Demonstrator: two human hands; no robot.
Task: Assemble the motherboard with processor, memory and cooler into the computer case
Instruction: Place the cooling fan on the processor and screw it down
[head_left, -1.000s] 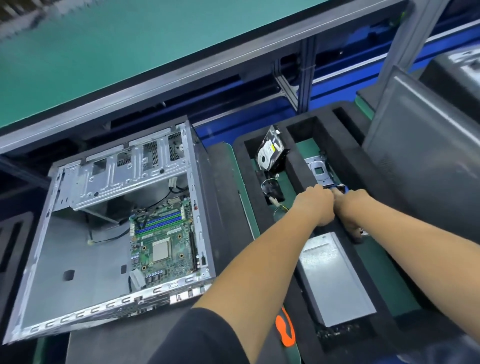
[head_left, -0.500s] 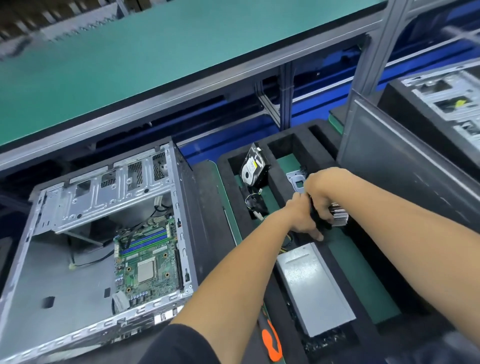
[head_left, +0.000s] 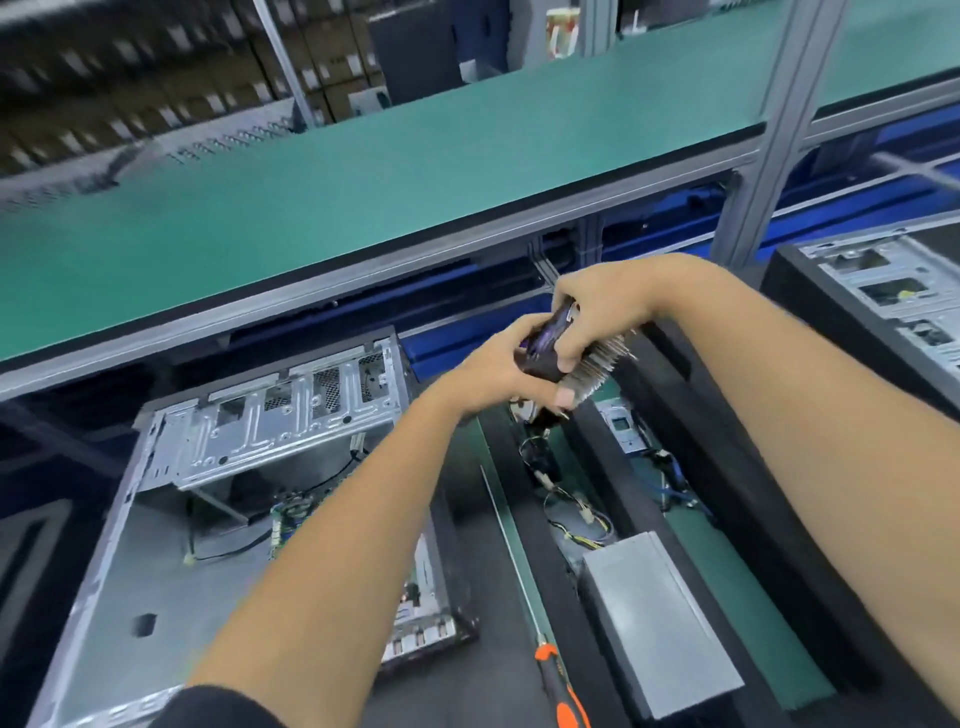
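Single view only, head-worn wide-angle camera, looking forward and down from above the near edge of the table (head_left: 483, 670). Both forearms enter from the bottom edge of frame and the hands meet near frame centre, close to the lens. The open computer case (head_left: 270, 431) sits lower left, the black foam tray (head_left: 727, 467) lower right. The green upper shelf (head_left: 415, 182) runs across the top, tilted. Edges bend from the wide lens; the top left is blurred. No second view to overlap.

place: PC assembly line | cues: green-matted bench (head_left: 363, 171); foam parts tray (head_left: 727, 467); open cases (head_left: 249, 431)
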